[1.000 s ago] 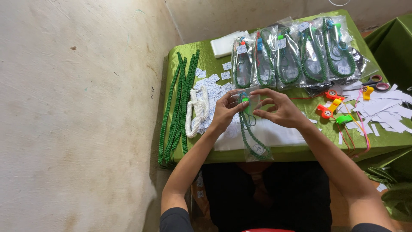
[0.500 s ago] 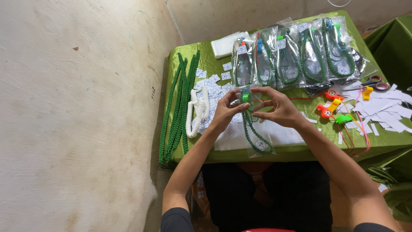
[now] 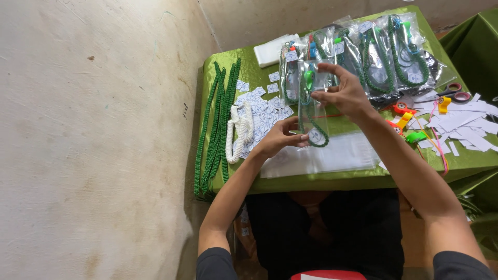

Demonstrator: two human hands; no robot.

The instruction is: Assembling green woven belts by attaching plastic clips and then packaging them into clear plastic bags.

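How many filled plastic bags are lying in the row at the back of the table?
About 5 filled bags, overlapping in one row along the back of the green table; overlaps may hide more. Another is held in both hands.

coiled cords (image 3: 215,124) lie left on the table (image 3: 353,181), filled bags (image 3: 373,57) behind

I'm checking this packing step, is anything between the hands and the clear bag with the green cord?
Nothing visible. The left hand grips the clear bag at its lower end and the right hand at its upper end, lifted above the green table.
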